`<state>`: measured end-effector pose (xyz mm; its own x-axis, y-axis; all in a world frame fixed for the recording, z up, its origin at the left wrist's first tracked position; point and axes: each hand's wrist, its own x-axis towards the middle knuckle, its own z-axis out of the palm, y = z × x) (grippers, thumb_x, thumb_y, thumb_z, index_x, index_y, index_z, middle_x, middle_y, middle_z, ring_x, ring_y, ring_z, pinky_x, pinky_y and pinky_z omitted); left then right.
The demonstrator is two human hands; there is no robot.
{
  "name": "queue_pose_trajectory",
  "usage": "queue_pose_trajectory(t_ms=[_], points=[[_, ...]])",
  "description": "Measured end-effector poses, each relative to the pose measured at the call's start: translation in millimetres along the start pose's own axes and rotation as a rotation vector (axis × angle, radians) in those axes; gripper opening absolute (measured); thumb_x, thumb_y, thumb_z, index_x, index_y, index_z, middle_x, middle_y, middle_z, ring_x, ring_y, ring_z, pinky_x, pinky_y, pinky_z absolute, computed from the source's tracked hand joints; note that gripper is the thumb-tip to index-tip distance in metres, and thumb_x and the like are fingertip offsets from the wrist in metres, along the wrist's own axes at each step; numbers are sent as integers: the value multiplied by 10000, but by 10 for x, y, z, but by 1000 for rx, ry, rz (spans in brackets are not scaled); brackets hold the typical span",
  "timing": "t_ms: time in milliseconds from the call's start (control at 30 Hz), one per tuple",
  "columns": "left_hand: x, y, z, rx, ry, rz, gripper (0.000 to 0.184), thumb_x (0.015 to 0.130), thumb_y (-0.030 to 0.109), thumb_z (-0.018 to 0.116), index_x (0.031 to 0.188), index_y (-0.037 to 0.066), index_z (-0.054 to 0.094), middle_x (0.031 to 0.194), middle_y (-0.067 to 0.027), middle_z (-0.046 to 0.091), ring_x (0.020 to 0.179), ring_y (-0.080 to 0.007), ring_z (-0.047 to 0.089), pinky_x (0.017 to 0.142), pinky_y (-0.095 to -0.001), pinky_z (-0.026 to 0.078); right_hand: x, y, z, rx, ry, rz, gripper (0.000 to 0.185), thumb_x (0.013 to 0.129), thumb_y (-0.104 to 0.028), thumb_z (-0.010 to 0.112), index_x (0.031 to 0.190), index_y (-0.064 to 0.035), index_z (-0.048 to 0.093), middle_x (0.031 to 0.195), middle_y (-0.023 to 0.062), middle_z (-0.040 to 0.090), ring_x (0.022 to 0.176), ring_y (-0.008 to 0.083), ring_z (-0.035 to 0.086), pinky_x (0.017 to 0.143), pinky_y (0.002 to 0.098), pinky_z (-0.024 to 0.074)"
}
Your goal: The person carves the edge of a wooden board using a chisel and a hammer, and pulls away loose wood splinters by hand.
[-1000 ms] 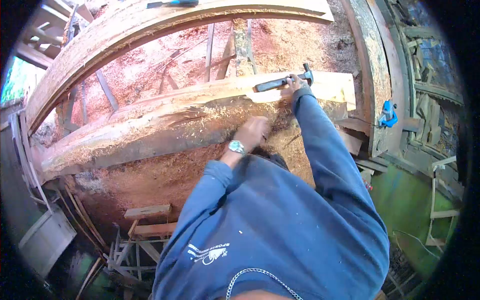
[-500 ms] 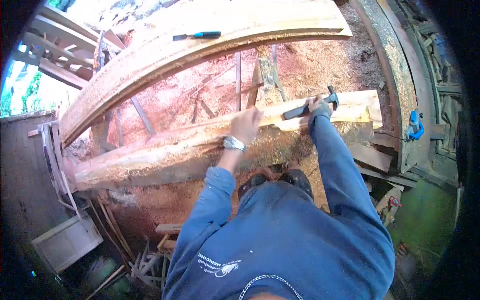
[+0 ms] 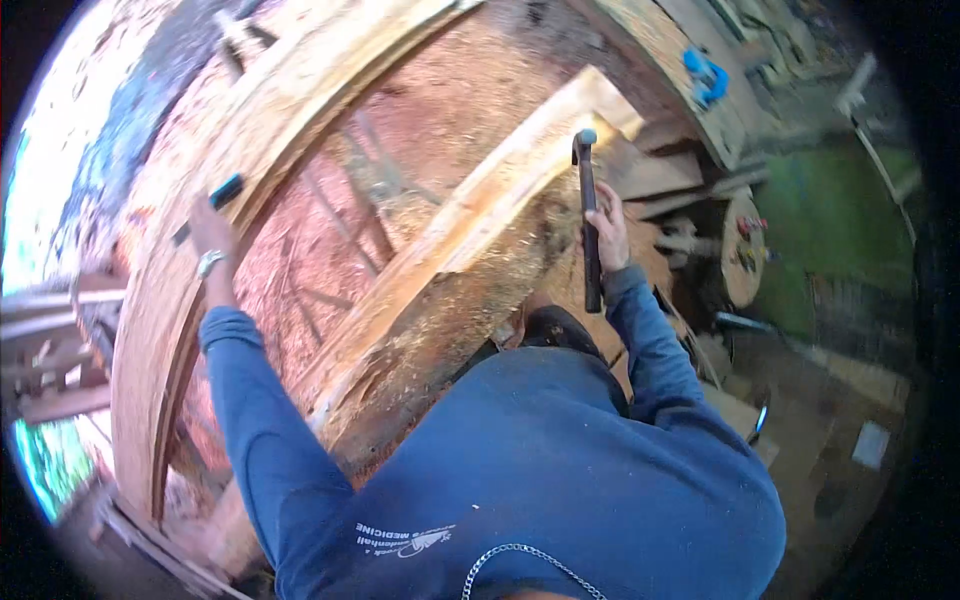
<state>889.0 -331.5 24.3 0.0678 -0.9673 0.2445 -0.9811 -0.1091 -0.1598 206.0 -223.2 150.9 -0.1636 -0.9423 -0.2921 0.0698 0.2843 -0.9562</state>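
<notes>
**Hammer point(image 3: 588, 185) gripped, chisel point(image 3: 228, 190) partly covered**

The chisel is seen at the upper left of the frame, on the curved beam point(image 3: 140, 400). It is best taken by its handle, with fingers kept off the blade's edge, while the hammer is best held steady and clear of the timber point(image 3: 440, 310). The chisel's middle is covered by the left hand point(image 3: 212, 230); whether the fingers are closed around it is hidden. Right of centre, the hammer's handle is clasped by the right hand point(image 3: 612, 228), its head pointed toward the top of the frame.
</notes>
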Motion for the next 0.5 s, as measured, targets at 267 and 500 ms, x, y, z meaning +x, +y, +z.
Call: queue_pose_trajectory(t_ms=[267,500], points=[[519,291,-302,-182,-293,-120,349,903,182,604,1239,135,524,1169,-182,586,1031,-373,612,850,-502,482,-741,469,-1070,-1184,71,-14,332,847,-242,648,1103,-32,632,822,193,672,736,313,666,683,408,509],[316,1934,-1371,-780,-235,117,393,935,155,559,1295,27,471,1185,-204,584,1099,-369,580,949,-432,445,-646,527,-1267,-1136,-230,148,419,870,-313,586,1152,-4,606,992,288,646,961,451,620,846,493,488]])
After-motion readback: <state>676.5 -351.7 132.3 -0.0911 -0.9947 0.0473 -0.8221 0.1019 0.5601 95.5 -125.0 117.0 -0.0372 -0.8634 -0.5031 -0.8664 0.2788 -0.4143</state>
